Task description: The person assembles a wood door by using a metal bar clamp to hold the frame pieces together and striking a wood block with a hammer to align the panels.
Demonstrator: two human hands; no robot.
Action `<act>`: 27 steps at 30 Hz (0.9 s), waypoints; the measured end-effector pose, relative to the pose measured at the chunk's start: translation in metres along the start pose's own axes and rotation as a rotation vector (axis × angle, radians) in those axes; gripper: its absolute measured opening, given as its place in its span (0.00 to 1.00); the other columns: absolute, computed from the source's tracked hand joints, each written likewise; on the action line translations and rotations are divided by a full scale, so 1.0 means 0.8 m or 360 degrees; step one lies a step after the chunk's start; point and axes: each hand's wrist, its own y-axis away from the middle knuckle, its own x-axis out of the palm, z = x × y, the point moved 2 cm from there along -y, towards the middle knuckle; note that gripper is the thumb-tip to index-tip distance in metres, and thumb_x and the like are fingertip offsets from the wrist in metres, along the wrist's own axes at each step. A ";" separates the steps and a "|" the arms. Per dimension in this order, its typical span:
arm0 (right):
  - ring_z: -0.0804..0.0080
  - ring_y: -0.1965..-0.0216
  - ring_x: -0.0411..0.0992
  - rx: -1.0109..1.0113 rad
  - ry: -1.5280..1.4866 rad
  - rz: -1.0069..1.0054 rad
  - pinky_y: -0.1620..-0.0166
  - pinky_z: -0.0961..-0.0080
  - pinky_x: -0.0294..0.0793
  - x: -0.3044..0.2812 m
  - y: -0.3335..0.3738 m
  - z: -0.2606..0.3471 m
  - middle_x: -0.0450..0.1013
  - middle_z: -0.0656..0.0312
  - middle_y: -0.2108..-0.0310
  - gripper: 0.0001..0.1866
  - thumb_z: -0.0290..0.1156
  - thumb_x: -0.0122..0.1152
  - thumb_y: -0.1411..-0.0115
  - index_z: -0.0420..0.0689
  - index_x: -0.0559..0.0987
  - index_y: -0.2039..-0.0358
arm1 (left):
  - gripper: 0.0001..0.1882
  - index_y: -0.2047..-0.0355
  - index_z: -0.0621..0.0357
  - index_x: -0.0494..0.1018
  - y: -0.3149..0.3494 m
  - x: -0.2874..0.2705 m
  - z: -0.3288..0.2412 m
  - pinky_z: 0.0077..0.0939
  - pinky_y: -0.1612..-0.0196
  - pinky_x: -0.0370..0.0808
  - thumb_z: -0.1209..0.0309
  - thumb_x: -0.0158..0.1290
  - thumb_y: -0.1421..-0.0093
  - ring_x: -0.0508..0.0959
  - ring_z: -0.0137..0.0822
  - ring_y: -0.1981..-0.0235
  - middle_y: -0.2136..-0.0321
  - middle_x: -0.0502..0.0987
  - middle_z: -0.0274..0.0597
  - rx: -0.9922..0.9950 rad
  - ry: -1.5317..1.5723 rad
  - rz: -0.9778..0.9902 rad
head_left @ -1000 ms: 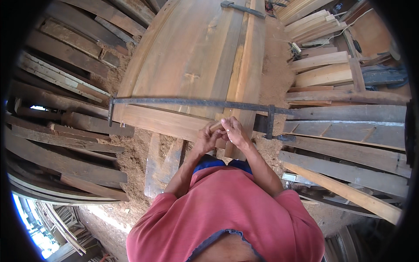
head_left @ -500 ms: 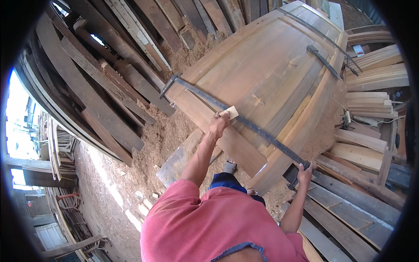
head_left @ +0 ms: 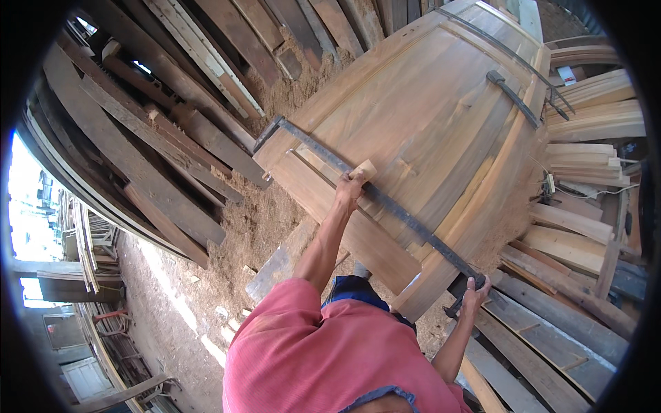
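A wooden panelled door [head_left: 413,131] lies flat before me, with a long dark metal bar clamp [head_left: 413,224] laid across its near end. My left hand [head_left: 351,191] is closed at the bar and pinches a small pale wood block [head_left: 365,169] against it. My right hand [head_left: 474,294] is wrapped round the clamp's right end, just off the door's edge; its fingers are partly hidden. The clamp's other end reaches the door's left edge. Farther up lies a hammer [head_left: 513,98], and a second bar clamp [head_left: 502,47] spans the far end.
Long dark boards [head_left: 131,144] lean in a stack on the left. Cut lumber [head_left: 582,165] is piled along the right, with planks [head_left: 537,344] low at the right. Wood shavings [head_left: 258,213] cover the floor beside the door. A flat board [head_left: 282,261] lies near my legs.
My right hand has shifted slightly down and left along with the clamp's right end. The wood block has turned a little in my left hand, which stays at the bar.
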 end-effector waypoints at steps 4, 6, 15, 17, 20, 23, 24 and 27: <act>0.63 0.46 0.67 0.0020 -0.0052 -0.0194 0.41 0.69 0.64 -0.018 0.000 -0.015 0.67 0.54 0.45 0.29 0.27 0.65 0.41 0.40 0.67 0.40 | 0.20 0.49 0.62 0.71 -0.012 0.054 -0.020 0.28 0.71 0.71 0.63 0.56 0.37 0.73 0.29 0.71 0.65 0.77 0.38 -0.0016 -0.0232 0.0135; 0.63 0.48 0.68 -0.0055 -0.0054 -0.0112 0.43 0.67 0.67 -0.014 -0.013 -0.019 0.69 0.55 0.47 0.30 0.30 0.67 0.42 0.42 0.68 0.40 | 0.16 0.54 0.61 0.73 -0.049 0.042 -0.022 0.27 0.74 0.71 0.64 0.57 0.38 0.72 0.27 0.74 0.67 0.77 0.38 0.0295 -0.0682 0.0318; 0.55 0.49 0.73 0.0148 0.0124 -0.0053 0.44 0.65 0.69 -0.021 -0.011 0.027 0.74 0.47 0.50 0.31 0.33 0.68 0.43 0.43 0.68 0.40 | 0.23 0.47 0.64 0.54 0.143 0.066 0.015 0.28 0.77 0.76 0.74 0.50 0.39 0.79 0.35 0.79 0.77 0.74 0.44 0.0006 -0.0894 0.1185; 0.51 0.48 0.73 0.0149 0.0161 -0.0055 0.44 0.63 0.69 -0.028 -0.011 0.020 0.74 0.45 0.50 0.31 0.34 0.67 0.42 0.43 0.67 0.40 | 0.22 0.47 0.58 0.56 0.192 0.094 0.039 0.23 0.79 0.74 0.77 0.51 0.38 0.76 0.31 0.80 0.73 0.74 0.45 -0.0217 -0.1112 0.1360; 0.44 0.45 0.72 0.0202 0.0197 0.0018 0.42 0.58 0.69 -0.031 -0.010 0.023 0.73 0.40 0.48 0.32 0.36 0.66 0.41 0.44 0.66 0.39 | 0.23 0.46 0.58 0.55 0.245 0.129 0.086 0.27 0.73 0.78 0.79 0.51 0.38 0.78 0.33 0.76 0.69 0.75 0.46 -0.0458 -0.0959 0.1690; 0.44 0.45 0.72 0.0250 0.0255 0.0109 0.42 0.59 0.69 -0.030 -0.018 0.021 0.73 0.40 0.48 0.32 0.38 0.66 0.42 0.44 0.66 0.39 | 0.27 0.42 0.57 0.54 0.285 0.158 0.112 0.25 0.68 0.79 0.80 0.52 0.38 0.79 0.33 0.69 0.66 0.75 0.46 -0.0428 -0.0946 0.1943; 0.44 0.45 0.72 0.0279 0.0310 0.0132 0.42 0.59 0.70 -0.031 -0.019 0.022 0.74 0.41 0.49 0.32 0.39 0.66 0.42 0.45 0.66 0.40 | 0.27 0.43 0.56 0.55 0.294 0.164 0.119 0.27 0.66 0.79 0.78 0.54 0.39 0.80 0.36 0.68 0.65 0.75 0.47 -0.0418 -0.0964 0.1986; 0.45 0.45 0.72 0.0340 0.0272 0.0223 0.43 0.59 0.70 -0.036 -0.018 0.035 0.74 0.42 0.49 0.31 0.40 0.66 0.42 0.45 0.67 0.40 | 0.29 0.43 0.55 0.59 0.305 0.180 0.129 0.32 0.61 0.79 0.73 0.60 0.42 0.80 0.44 0.64 0.62 0.77 0.48 -0.0083 -0.1263 0.2152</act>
